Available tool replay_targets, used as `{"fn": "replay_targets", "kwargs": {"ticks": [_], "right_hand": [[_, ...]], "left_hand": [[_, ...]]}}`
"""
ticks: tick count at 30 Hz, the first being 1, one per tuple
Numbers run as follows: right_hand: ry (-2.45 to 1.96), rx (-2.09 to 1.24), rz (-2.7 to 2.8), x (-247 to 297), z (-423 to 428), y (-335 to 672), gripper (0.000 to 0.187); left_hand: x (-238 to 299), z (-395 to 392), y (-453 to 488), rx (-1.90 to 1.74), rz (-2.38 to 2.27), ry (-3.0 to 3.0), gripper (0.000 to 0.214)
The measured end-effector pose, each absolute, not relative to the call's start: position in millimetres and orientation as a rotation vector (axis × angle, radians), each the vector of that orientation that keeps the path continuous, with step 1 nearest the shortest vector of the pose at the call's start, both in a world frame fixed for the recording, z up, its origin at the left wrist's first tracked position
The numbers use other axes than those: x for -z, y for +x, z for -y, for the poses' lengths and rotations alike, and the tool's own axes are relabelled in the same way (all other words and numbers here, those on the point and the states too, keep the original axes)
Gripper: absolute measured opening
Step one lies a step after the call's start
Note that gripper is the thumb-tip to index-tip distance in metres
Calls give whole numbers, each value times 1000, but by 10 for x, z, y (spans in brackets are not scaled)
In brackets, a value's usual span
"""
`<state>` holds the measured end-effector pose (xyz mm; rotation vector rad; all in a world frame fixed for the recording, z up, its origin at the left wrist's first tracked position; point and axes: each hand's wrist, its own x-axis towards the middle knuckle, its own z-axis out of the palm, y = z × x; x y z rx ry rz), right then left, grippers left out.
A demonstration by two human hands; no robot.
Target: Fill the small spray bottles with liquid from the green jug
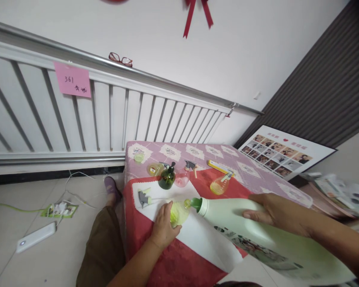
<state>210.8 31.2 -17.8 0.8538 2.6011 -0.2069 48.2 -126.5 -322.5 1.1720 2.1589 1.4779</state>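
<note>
A: Left hand (164, 226), head view: what's it on?
B: Fingers curled round a small yellow-green bottle (178, 214), near side of the tabletop (242, 160), over a white cloth (211, 241). Neck points right, top off.
A: Right hand (267, 209)?
B: Gripping a big pale green jug (242, 223) from above, thumb on the near side. Jug tipped, open mouth facing the small bottle's neck. Touching or just apart: can't tell.
A: How far along?
B: Mid-pour, I'd judge. Jug uncapped and brought to the neck: done. Left, by my reading: finish the filling, then refit a top. A loose spray head (143, 198) lies to the left on the white cloth, likely this bottle's.
A: Contents?
B: Jug walls opaque; level unknown. Small bottle looks yellow-green throughout, but tint and liquid can't be told apart. No clear stream visible.
A: Other containers?
B: Beyond the left hand, a dark green bottle (166, 182), pump on, fill unreadable. Right of it, a clear pinkish bottle (182, 179). Farther right, a yellow-tinted bottle (219, 186). Left and far, a pale yellow bottle (154, 169). Levels uncertain in all.
</note>
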Motion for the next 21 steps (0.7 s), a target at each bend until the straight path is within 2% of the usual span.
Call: {"fn": "replay_targets", "kwargs": {"ticks": [21], "right_hand": [[824, 168, -2618, 204, -356, 2125, 49]], "left_hand": [[3245, 1256, 483, -1506, -2162, 1185, 81]]}}
